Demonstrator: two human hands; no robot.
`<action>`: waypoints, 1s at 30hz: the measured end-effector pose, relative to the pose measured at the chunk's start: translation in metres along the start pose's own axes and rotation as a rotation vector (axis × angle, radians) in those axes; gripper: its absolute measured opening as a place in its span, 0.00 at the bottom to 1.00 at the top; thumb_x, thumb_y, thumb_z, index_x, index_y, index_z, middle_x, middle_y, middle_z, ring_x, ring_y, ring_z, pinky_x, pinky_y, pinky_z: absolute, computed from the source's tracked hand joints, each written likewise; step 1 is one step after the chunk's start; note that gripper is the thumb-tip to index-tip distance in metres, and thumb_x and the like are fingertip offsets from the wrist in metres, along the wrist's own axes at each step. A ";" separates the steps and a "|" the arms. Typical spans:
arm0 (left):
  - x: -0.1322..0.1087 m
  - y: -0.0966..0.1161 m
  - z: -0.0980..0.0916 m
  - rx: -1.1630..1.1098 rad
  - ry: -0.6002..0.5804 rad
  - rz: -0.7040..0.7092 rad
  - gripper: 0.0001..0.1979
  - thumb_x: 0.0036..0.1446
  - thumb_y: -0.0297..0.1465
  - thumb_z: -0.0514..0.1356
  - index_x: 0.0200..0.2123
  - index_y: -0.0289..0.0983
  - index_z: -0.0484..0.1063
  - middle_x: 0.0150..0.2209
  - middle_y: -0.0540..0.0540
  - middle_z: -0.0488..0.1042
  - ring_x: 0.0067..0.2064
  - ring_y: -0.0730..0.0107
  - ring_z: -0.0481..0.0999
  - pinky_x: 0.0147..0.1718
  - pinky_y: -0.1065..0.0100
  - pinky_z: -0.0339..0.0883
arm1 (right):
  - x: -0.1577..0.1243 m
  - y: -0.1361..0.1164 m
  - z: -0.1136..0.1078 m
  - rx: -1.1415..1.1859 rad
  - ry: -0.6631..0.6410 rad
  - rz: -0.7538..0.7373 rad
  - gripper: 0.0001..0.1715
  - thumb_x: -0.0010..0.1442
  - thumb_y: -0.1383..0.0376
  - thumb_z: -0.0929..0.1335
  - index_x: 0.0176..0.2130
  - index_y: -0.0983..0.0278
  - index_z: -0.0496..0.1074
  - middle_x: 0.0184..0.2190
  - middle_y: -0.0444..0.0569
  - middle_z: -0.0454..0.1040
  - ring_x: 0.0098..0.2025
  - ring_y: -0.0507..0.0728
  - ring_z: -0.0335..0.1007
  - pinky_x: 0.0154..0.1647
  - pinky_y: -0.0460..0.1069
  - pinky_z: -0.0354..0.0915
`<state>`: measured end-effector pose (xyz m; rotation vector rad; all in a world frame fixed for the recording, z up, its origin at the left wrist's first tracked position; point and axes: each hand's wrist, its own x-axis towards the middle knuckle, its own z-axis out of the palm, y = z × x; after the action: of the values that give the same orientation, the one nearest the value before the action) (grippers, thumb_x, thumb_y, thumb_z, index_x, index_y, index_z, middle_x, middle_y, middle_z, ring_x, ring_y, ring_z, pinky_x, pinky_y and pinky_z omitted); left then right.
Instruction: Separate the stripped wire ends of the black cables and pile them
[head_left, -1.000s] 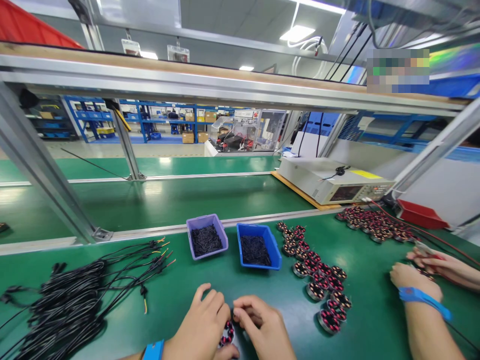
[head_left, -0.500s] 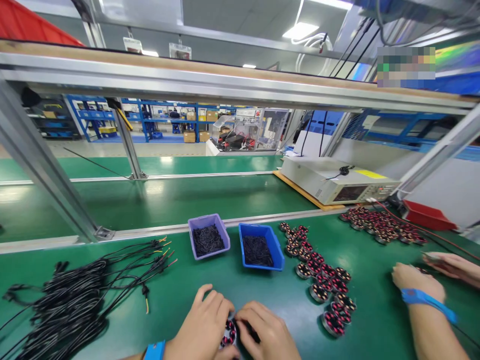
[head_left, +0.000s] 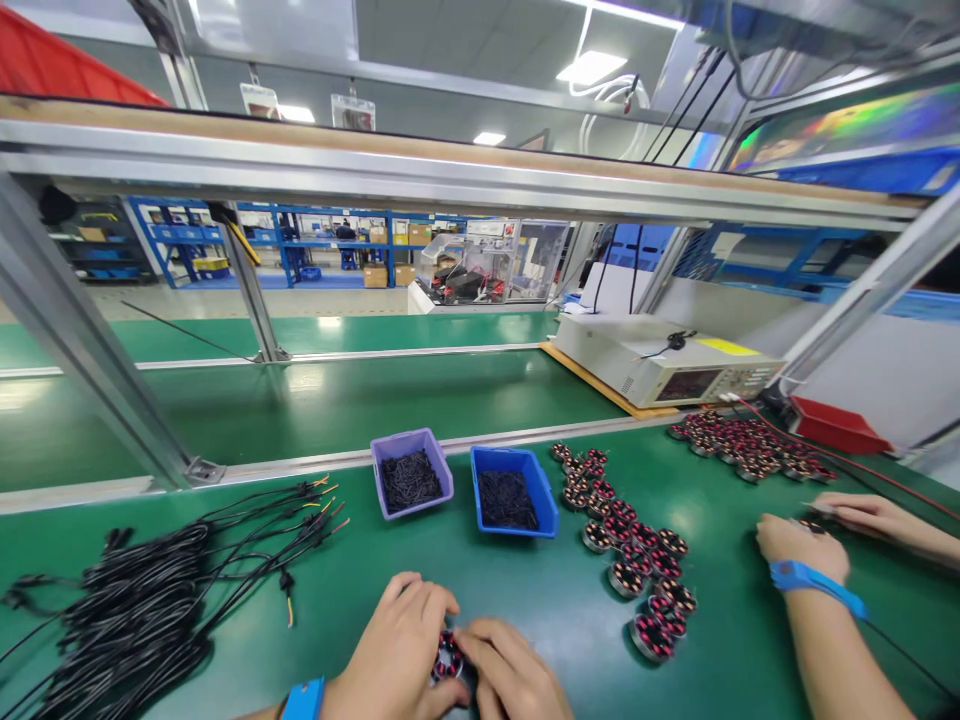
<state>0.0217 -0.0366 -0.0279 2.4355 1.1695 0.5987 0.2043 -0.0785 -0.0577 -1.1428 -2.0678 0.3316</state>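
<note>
Low in the view, my left hand [head_left: 401, 640] is wrapped around a motor stator [head_left: 448, 655], a round part with red windings and black gaps. Fingers and thumb grip its left side and lower edge. My right hand [head_left: 511, 668] meets it from the right, fingertips pinched together at the stator's rim. Whatever lies between those fingertips is hidden. Just beyond my hands stand a purple bin [head_left: 379, 480] and a blue bin [head_left: 550, 500], both holding short black tube-like pieces. More stators [head_left: 637, 550] lie in a cluster to the right.
Bundled black cables [head_left: 142, 600] with bare coloured ends lie at left. A co-worker's hands [head_left: 802, 550] handle a part at right. Behind them are another stator group [head_left: 750, 445], a red tray [head_left: 836, 425] and a bench instrument [head_left: 660, 360]. A metal-framed shelf [head_left: 450, 165] spans overhead.
The view has shifted slightly. My right hand's fingers have closed in on the stator's rim, and the stator now shows more of its face. The co-worker's hands remain at the right.
</note>
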 end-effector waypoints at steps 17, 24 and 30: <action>0.004 0.009 -0.008 0.048 -0.061 -0.050 0.19 0.41 0.26 0.71 0.37 0.39 0.69 0.37 0.47 0.77 0.41 0.56 0.77 0.44 0.55 0.70 | 0.005 -0.007 0.006 0.000 0.066 0.140 0.14 0.66 0.71 0.62 0.40 0.60 0.76 0.30 0.47 0.77 0.30 0.55 0.77 0.33 0.45 0.70; -0.007 -0.009 -0.035 0.120 -0.137 0.011 0.47 0.39 0.55 0.71 0.58 0.37 0.64 0.49 0.38 0.73 0.48 0.49 0.74 0.47 0.52 0.70 | 0.000 0.003 -0.008 0.033 0.172 0.170 0.16 0.69 0.65 0.61 0.52 0.60 0.72 0.38 0.51 0.79 0.37 0.57 0.78 0.37 0.46 0.73; -0.004 -0.020 -0.014 0.359 -0.213 0.318 0.23 0.56 0.51 0.63 0.46 0.42 0.70 0.38 0.48 0.75 0.35 0.62 0.78 0.32 0.67 0.70 | 0.047 0.005 -0.038 -0.229 0.148 0.159 0.17 0.69 0.69 0.59 0.41 0.59 0.75 0.37 0.50 0.80 0.39 0.57 0.79 0.40 0.49 0.71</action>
<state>-0.0001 -0.0262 -0.0270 2.9351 0.8698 0.2135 0.2189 -0.0426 -0.0110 -1.4284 -1.9251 0.0827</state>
